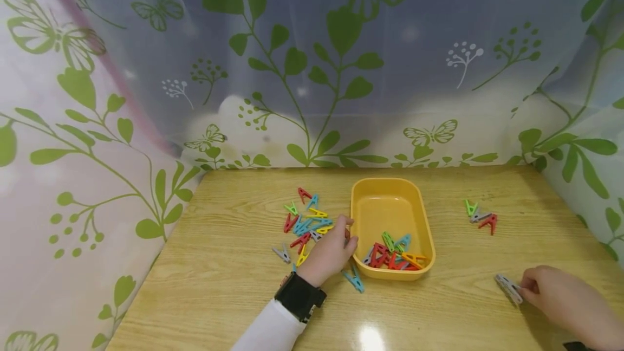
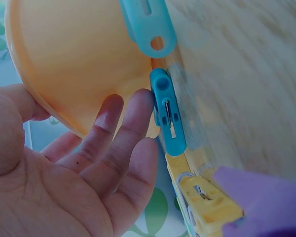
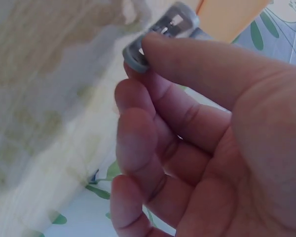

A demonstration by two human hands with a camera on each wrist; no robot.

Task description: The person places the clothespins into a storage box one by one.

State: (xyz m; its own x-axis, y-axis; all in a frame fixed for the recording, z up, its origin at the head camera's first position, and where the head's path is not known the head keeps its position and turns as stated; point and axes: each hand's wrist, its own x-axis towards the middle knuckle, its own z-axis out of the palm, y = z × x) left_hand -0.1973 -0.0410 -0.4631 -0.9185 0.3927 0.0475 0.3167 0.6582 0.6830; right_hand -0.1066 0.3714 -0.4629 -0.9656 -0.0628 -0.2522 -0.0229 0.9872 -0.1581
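Observation:
A yellow-orange plastic basket (image 1: 358, 182) holds several colored clothespins (image 1: 388, 240) at its near end. Close against its left wall is my left hand (image 1: 327, 253), its fingers loosely bent and its thumb by the rim in the left wrist view. No clothespin sits in those fingers; a blue clothespin (image 2: 168, 118) lies beside the fingertips, with a yellow clothespin (image 2: 207, 197) lower down. At the right, my right hand (image 1: 560, 294) pinches a grey clothespin (image 1: 508, 290) between thumb and index finger, its other fingers curled loosely below in the right wrist view.
Left of the basket, a loose pile of clothespins (image 1: 307, 225) in several colors spreads over the wooden table (image 1: 219, 280). A green clothespin (image 1: 470, 207), a grey one (image 1: 480, 217) and a red one (image 1: 489, 223) lie at the right. Leaf-patterned curtains (image 1: 292, 69) surround the table.

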